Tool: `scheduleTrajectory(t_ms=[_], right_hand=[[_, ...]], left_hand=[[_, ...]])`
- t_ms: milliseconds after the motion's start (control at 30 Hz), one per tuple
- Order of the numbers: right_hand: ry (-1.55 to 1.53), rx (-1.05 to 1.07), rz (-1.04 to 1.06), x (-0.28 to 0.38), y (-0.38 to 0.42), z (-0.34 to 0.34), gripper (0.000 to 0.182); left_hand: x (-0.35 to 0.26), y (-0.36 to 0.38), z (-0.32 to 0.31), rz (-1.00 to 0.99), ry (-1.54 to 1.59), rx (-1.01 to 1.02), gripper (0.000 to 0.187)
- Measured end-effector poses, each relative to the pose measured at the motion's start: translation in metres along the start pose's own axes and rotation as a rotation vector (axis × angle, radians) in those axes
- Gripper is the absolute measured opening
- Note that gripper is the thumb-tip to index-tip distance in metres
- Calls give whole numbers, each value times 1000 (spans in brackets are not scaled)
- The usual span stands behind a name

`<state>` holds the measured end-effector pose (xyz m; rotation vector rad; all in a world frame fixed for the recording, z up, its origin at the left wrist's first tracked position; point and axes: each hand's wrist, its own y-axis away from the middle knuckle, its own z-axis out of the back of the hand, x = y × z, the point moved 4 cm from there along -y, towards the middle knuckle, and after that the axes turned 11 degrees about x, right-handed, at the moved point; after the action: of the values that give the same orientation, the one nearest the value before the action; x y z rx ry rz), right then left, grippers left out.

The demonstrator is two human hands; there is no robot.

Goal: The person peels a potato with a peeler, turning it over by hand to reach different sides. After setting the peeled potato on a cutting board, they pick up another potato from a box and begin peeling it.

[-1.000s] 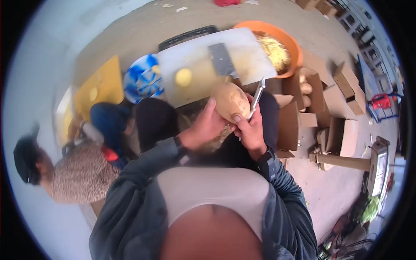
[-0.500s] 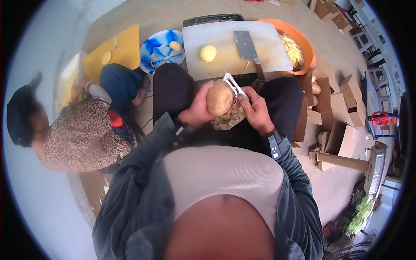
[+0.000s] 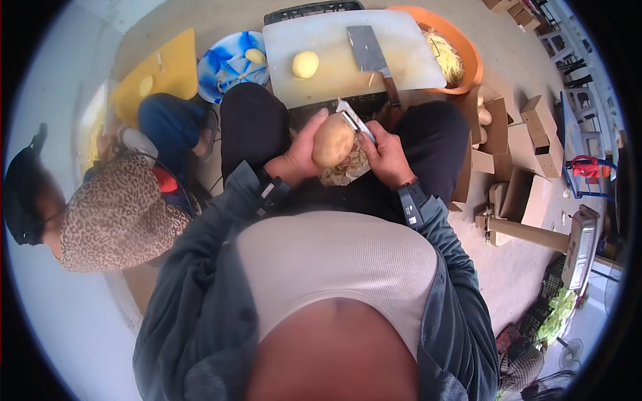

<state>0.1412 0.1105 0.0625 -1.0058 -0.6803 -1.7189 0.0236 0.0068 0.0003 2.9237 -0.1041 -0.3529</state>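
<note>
A large brown potato (image 3: 334,142) is held in my left hand (image 3: 302,148), with the fingers behind it and the thumb along its upper side. My right hand (image 3: 388,155) grips a metal peeler (image 3: 354,120), whose head lies at the potato's upper right side. Below the potato, between my knees, is a heap of peelings (image 3: 351,168). Ahead, a peeled potato (image 3: 305,64) and a cleaver (image 3: 367,50) rest on a white cutting board (image 3: 334,33).
An orange basin (image 3: 473,57) with shredded potato stands right of the board. On the left are a blue-and-white basin (image 3: 221,48), a yellow board (image 3: 180,60) and a seated person (image 3: 124,214). Cardboard boxes (image 3: 528,194) and a scale (image 3: 580,250) are at the right.
The view has shifted, so the board and basins appear higher and further left. Both hands keep their hold on the potato and peeler, and the peeler head has tilted slightly.
</note>
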Motion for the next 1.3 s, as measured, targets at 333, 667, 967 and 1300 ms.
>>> scheduleTrajectory(t_ms=[333,667,967,1300], right_hand=[[130,125,100,1,12,-20,12],[48,-1,19,-13,0,-2,15],[59,70,-19,-14,2,-7,15],[-60,250,167,-6,12,-33,13]], left_hand=[[4,-6,22,-79,23,-199,39],[5,-4,7,26,-59,-78,42],[4,0,-1,-27,-29,-43,40],[-8,-16,18,-162,127,-169,38]])
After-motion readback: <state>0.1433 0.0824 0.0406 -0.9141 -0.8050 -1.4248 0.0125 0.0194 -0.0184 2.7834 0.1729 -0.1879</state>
